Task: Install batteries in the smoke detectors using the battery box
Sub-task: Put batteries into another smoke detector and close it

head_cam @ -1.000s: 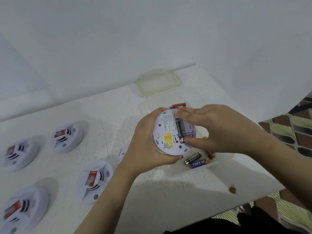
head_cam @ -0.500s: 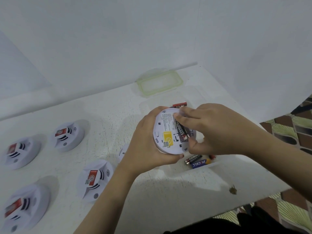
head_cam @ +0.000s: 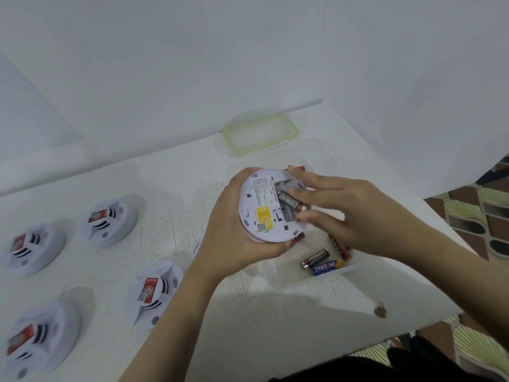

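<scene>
While the left hand (head_cam: 234,232) grips the upturned smoke detector (head_cam: 268,206) above the open battery box (head_cam: 316,274) on the desk (head_cam: 170,186), the right hand (head_cam: 338,216) pinches a black battery (head_cam: 290,203) that sits skewed across the compartment. Pressed like this, it could jam or pop out into the box. A second earlier it lay nearly straight in its slot.

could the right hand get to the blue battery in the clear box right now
Probably yes. The blue battery lies uncovered in the open clear plastic box, just below the right hand, but that hand must first release the black battery.
</scene>
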